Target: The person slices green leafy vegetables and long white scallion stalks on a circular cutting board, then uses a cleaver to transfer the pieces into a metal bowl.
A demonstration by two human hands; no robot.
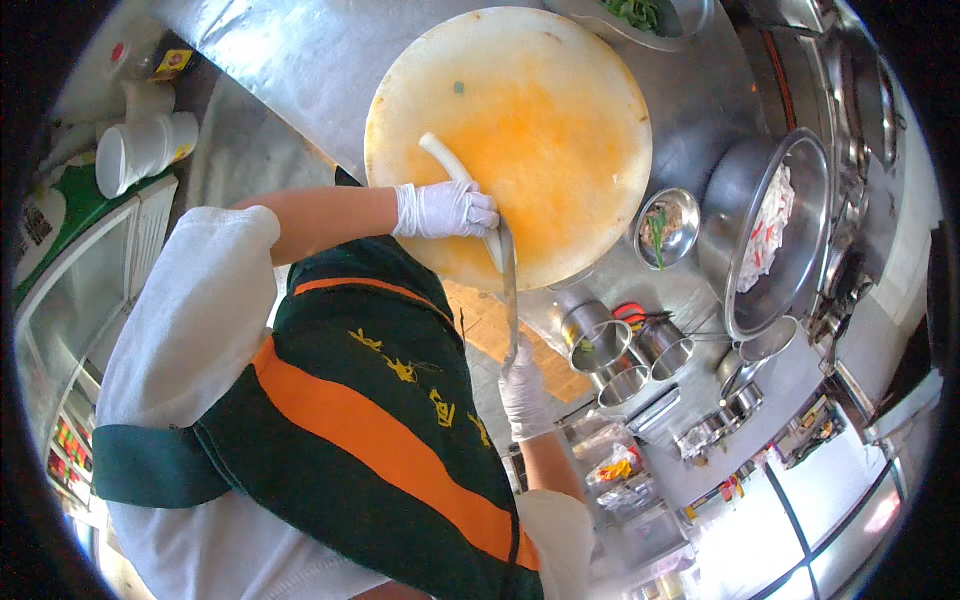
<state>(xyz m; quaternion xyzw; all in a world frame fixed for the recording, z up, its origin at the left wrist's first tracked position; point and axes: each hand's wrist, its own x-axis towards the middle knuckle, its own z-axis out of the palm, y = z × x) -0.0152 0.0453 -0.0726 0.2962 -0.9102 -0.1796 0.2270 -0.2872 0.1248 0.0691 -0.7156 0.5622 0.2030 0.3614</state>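
A round, orange-stained cutting board (570, 135) lies before me on a steel worktop. My left hand (450, 211), in a white glove, presses a long white stalk (444, 155), apparently a leek or large scallion, down near the board's front edge. The stalk's far end sticks out past the fingers, and a short part shows on the near side. My right hand (521, 396), gloved too, grips a knife (510, 281) whose blade is seen nearly edge-on. That blade lies right beside the stalk's near end and my left fingertips. A small green piece (458, 88) rests farther up the board.
Right of the board stand a small steel bowl (686, 244) of minced food with a green strip and a large steel pot (716, 195) holding white and red pieces. Several steel canisters (600, 345) sit nearer. A metal basin (686, 34) contains leafy greens. White plastic tubs (142, 150) are at left.
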